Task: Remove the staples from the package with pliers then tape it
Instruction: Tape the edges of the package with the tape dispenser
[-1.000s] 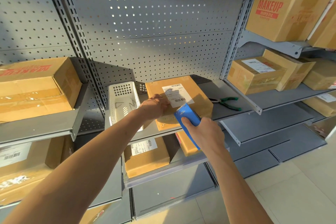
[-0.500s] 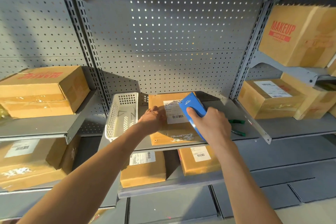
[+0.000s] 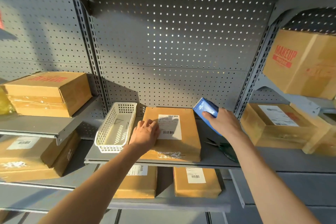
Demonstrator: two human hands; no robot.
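Note:
A flat brown cardboard package [image 3: 187, 132] with a white shipping label lies on the grey middle shelf [image 3: 209, 162]. Clear tape shows along its near edge. My left hand [image 3: 145, 133] rests on the package's left part with loosely bent fingers. My right hand [image 3: 223, 122] grips a blue tape dispenser [image 3: 206, 109], held in the air past the package's far right corner. Green-handled pliers [image 3: 224, 148] lie on the shelf right of the package, partly under my right forearm.
A white plastic basket [image 3: 116, 127] holding a few small metal bits stands left of the package. Cardboard boxes fill the shelves at left [image 3: 45, 92], right [image 3: 276, 123] and below [image 3: 196, 182]. A pegboard wall closes the back.
My right hand has carried the blue dispenser from over the package's near edge up and off to its far right corner. My left hand stays on the package. The view has tilted upward.

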